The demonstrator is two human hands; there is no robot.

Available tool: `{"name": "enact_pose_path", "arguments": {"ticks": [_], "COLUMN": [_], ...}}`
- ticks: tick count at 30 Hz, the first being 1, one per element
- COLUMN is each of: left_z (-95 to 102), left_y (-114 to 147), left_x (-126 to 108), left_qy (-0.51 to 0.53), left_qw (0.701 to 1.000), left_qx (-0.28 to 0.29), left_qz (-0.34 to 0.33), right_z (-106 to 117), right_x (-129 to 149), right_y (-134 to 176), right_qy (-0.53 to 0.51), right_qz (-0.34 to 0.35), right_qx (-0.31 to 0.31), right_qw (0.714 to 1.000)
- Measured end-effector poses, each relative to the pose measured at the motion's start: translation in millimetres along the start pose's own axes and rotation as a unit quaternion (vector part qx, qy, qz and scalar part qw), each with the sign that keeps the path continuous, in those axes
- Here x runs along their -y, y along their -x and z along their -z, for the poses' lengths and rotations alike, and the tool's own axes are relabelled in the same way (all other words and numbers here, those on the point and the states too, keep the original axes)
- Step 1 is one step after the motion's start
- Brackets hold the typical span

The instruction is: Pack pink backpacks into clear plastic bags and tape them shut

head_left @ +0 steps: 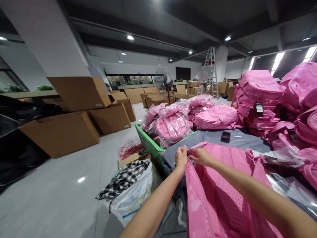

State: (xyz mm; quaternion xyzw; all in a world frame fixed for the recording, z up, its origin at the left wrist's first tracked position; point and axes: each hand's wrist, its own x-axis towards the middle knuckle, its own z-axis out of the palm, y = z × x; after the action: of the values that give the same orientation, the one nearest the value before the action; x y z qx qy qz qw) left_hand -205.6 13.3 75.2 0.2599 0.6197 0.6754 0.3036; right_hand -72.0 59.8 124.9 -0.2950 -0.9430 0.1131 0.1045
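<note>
pink backpack (229, 165) nearest the camera, alongside both forearms: over the near edge of the bench (250, 141), toward its near left corner, lower part running out of view at the bottom. can't tell what bears its weight there. left hand (181, 159) has fingers curled tight, pinching narrow webbing (189, 152) at the end of the shoulder strap (195, 183). right hand (202, 157) is just beside it, fingers partly bent, thumb side a little apart; seems to touch the webbing, can't tell if it grips.

handling, judged by look: pack probably light, looks unfilled, sides slack and folding. fabric soft, rather smooth, may slide a bit under a loose pinch. perforated panels look padded, so springier than the thin sides. nothing fragile; webbing is limp and thin, needs a fingertip pinch. best holds: the strap where it widens, or the padded top edge; a loose side panel would just sag.

around it: unwrapped backpack (215, 116) lying flat at the far edge of the bench, stacked backpacks (262, 87) along the right edge, clear-wrapped backpacks (172, 127) beyond the far left corner, inside a green rim (151, 142). white bag (131, 206) on the floor off the left edge.
</note>
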Motion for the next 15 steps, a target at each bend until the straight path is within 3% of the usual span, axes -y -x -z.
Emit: {"name": "enact_pose_path", "arguments": {"ticks": [5, 9, 12, 15], "left_z": [-4.4, -4.7, -6.8, -8.8], "left_y": [-20, -22, -19, -13], "left_x": [17, 28, 16, -11], "left_qy": [-0.029, 0.011, 0.053, 0.097], "left_qw": [0.997, 0.993, 0.99, 0.983], "left_qx": [-0.01, -0.001, 0.034, 0.113], "left_qz": [0.07, 0.116, 0.125, 0.104], "right_z": [-26, -25, -13, 0], "right_x": [-12, -32, -47, -50], "right_y": [1, 25, 24, 3], "right_qy": [-0.039, -0.071, -0.108, -0.132], "right_qz": [0.017, 0.069, 0.07, 0.05], "right_qx": [-0.002, 0.024, 0.024, -0.024], "right_qw": [0.999, 0.995, 0.991, 0.99]}}
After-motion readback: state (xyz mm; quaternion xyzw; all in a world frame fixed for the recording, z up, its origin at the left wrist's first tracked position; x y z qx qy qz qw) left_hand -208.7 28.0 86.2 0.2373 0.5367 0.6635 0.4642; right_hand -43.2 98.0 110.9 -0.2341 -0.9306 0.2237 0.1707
